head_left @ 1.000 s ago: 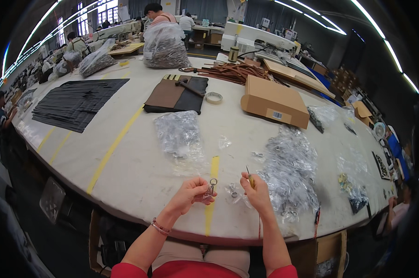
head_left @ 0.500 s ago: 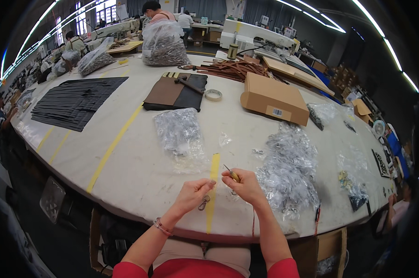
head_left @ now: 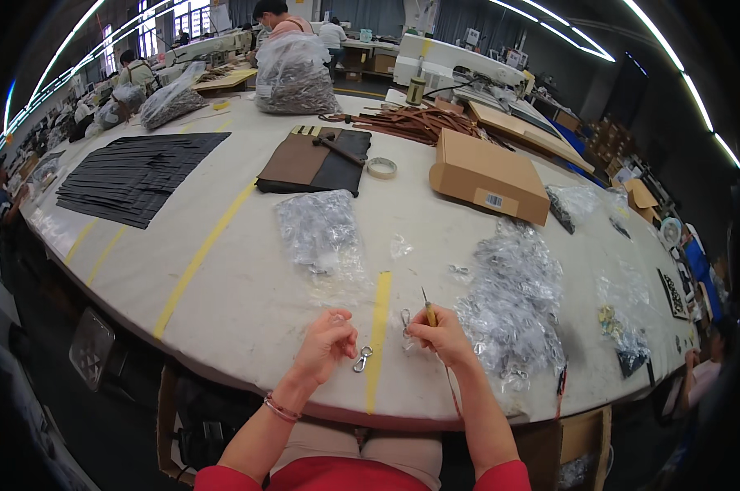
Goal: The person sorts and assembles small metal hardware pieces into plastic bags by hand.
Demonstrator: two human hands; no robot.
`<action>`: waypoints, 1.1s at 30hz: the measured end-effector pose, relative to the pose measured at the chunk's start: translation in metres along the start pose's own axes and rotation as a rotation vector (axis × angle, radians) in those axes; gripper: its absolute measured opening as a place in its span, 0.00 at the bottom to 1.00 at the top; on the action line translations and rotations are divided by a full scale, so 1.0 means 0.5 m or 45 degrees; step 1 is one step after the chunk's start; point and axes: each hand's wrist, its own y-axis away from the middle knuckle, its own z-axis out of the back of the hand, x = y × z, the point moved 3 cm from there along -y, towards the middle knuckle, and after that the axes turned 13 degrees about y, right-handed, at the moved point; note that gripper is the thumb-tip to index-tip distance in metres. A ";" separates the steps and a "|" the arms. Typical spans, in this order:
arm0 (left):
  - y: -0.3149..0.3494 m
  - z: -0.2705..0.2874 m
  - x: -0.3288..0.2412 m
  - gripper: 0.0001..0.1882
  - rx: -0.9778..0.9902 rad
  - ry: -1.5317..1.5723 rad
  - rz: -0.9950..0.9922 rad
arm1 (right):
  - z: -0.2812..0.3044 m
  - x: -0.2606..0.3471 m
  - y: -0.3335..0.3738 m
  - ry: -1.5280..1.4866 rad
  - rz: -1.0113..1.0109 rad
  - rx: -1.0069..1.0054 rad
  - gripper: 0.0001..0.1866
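My right hand (head_left: 442, 334) is closed round a small pointed tool with a yellow handle (head_left: 430, 314), its thin metal shaft pointing up and away. Right at those fingertips is a metal snap hook (head_left: 405, 319); I cannot tell whether they touch it. A thin reddish cord (head_left: 453, 394) hangs beneath this hand. My left hand (head_left: 326, 348) is curled, with what looks like a scrap of clear plastic at its fingertips. Another snap hook (head_left: 363, 358) lies on the table just right of the left hand, beside a yellow tape strip (head_left: 378, 327).
A heap of plastic-wrapped hardware (head_left: 513, 295) lies right of my hands. Ahead are a clear plastic bag (head_left: 319, 233), a cardboard box (head_left: 489, 176), a hammer (head_left: 341, 150) on dark leather pieces and a tape roll (head_left: 381, 168). Black strips (head_left: 141, 176) lie far left.
My hands have drawn apart, the left moving left and the right slightly right. The pointed tool has swung more upright. Both snap hooks now show more fully.
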 end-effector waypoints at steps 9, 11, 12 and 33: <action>-0.011 -0.031 0.054 0.04 -0.006 -0.295 0.006 | -0.064 0.046 0.043 -0.075 0.238 -0.026 0.07; -0.011 -0.026 0.048 0.04 0.008 -0.332 -0.007 | -0.062 0.055 0.046 -0.246 0.133 0.082 0.07; -0.012 -0.023 0.046 0.04 0.007 -0.333 -0.007 | -0.062 0.059 0.045 -0.247 0.133 0.082 0.07; -0.012 -0.011 0.056 0.10 0.061 -0.507 0.127 | -0.051 0.016 0.009 -0.457 -0.014 0.090 0.06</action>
